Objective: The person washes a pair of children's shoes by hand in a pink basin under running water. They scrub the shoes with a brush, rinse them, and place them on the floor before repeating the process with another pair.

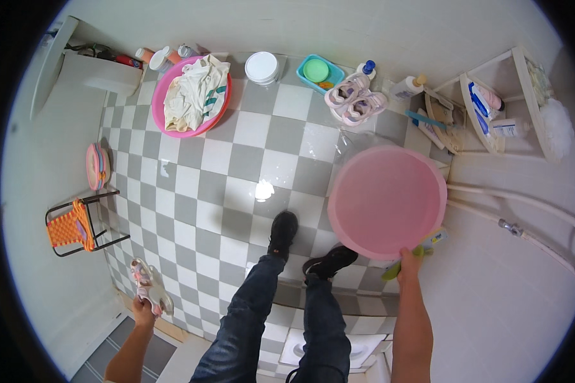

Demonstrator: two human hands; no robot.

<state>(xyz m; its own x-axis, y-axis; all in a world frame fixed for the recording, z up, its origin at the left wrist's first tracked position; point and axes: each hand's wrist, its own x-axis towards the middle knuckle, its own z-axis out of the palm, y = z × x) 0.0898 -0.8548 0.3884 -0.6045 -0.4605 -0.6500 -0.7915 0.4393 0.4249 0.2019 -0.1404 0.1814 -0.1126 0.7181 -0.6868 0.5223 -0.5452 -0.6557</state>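
My left hand [144, 311] is closed on a pink and white sandal [142, 276], held out at the lower left; I cannot tell whether a second one is with it. At the right, my right hand [410, 263] grips the near rim of a large pink basin [386, 198]. The basin is tilted, and its broad round face hides the floor behind it. A green thing [391, 271], perhaps a brush, sticks out on both sides of my right hand; its kind is not plain. Beside that hand lies a small yellow and blue packet [436, 237], partly hidden.
Pink sneakers [356, 102], a turquoise tray [320, 72] and a white tub [262, 67] stand along the far wall. White clothes [197, 96] fill another pink basin [159, 105]. An orange folding stool [70, 228] is at left. Pipes [517, 204] and a corner shelf [492, 118] line the right wall.
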